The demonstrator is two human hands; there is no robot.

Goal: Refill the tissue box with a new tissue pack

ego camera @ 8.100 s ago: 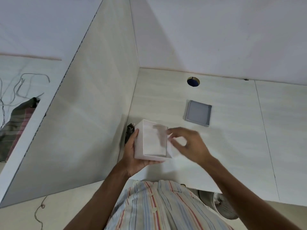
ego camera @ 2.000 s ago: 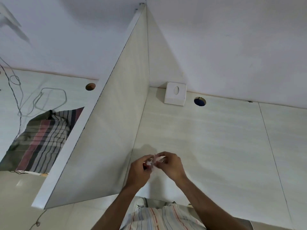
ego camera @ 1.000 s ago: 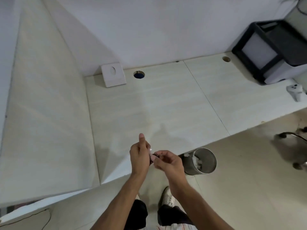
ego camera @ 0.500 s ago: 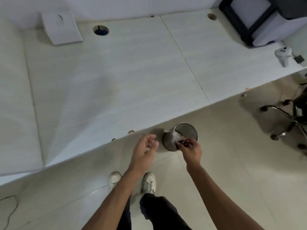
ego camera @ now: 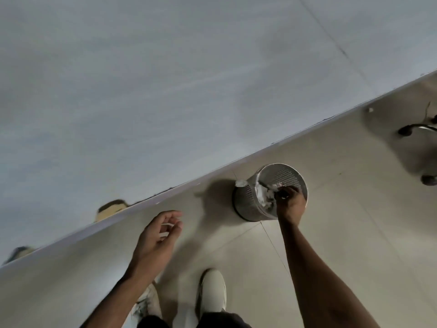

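Since half a second ago the view has dropped lower; the tissue box, then at the far corner of the tabletop [ego camera: 165, 79], is now out of frame, and the right hand [ego camera: 289, 201] has gone deeper over the bin's mouth. No new tissue pack shows anywhere.

Right hand: fingers curled around something small and dark, white scraps just beside it inside the bin [ego camera: 267, 192]. Probably leftover wrapping being thrown away; whether the grip has let go, cannot tell.

Left hand [ego camera: 158, 235]: loosely open, fingers half curled, empty, hanging clear above the floor [ego camera: 354, 233] near the tabletop edge. Likely idle for balance while leaning.

Bin stands on the floor just beside the tabletop edge, within easy reach. White shoes [ego camera: 211, 292] below.
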